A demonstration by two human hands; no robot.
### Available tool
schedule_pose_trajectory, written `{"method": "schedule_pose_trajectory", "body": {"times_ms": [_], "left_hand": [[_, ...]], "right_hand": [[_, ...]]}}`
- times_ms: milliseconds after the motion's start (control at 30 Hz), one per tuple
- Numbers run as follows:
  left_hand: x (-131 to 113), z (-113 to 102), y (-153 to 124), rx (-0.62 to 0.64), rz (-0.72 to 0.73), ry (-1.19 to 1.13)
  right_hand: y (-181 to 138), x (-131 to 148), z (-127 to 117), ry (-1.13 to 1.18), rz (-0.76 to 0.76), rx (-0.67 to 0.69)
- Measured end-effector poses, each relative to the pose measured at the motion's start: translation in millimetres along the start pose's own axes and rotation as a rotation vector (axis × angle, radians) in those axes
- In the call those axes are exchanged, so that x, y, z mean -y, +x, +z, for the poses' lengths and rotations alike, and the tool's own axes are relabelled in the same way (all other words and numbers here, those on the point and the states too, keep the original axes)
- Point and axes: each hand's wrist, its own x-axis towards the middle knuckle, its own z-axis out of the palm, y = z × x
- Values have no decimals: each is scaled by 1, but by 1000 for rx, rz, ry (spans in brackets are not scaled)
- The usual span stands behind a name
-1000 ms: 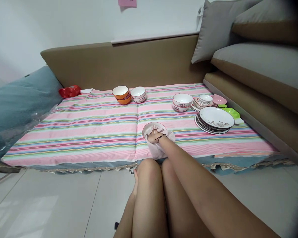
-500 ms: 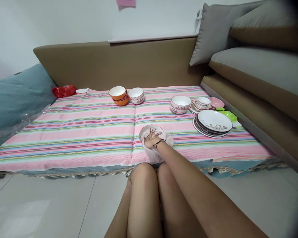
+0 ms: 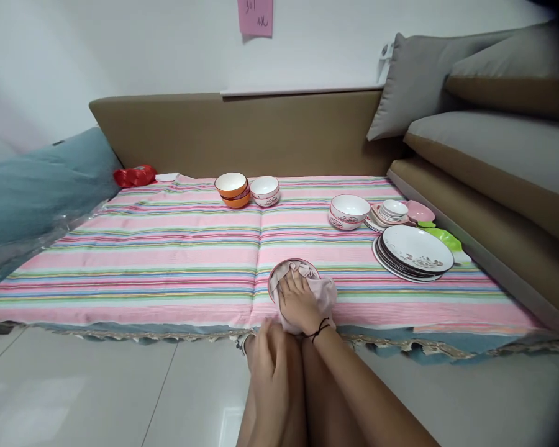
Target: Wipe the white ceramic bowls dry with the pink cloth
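A small pink dish (image 3: 274,274) sits near the front edge of a striped pink mat (image 3: 168,261). A pale pink cloth (image 3: 327,292) lies bunched in the dish and spills over its near side. My right hand (image 3: 298,303), with a black band at the wrist, presses down on the cloth inside the dish, fingers pointing away from me. My left hand (image 3: 267,351) rests flat on my knee, fingers stretched and holding nothing.
Further back on the mat stand stacked orange bowls (image 3: 231,189), a white bowl (image 3: 265,190), a patterned bowl (image 3: 349,211), small saucers (image 3: 394,211), stacked plates (image 3: 417,251) and a green dish (image 3: 442,239). A red bag (image 3: 134,176) lies at the back left, and sofa cushions (image 3: 484,149) rise on the right.
The view has drawn back and tilted, so the dish now lies closer to my knees. My right hand stays on the cloth in the dish. My left hand has come onto my knee.
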Motion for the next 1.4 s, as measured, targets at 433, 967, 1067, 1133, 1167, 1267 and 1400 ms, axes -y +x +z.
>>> {"method": "schedule_pose_trajectory", "body": {"times_ms": [433, 967, 1067, 1133, 1167, 1267, 1400], "left_hand": [[-35, 23, 96, 7, -10, -100], [-53, 18, 129, 95, 114, 169], [-62, 21, 149, 148, 123, 245], [-68, 24, 161, 165, 112, 260], [-71, 25, 167, 180, 112, 248], [-83, 26, 185, 195, 143, 123], [-101, 27, 209, 97, 166, -221]], "right_hand": [[-25, 2, -12, 199, 8, -99], [-4, -5, -14, 11, 76, 16], [9, -13, -18, -14, 115, 112], [18, -22, -19, -20, 71, 171], [23, -27, -19, -28, 21, 188], [39, -38, -25, -32, -156, 129], [72, -38, -37, 75, -182, -76]]}}
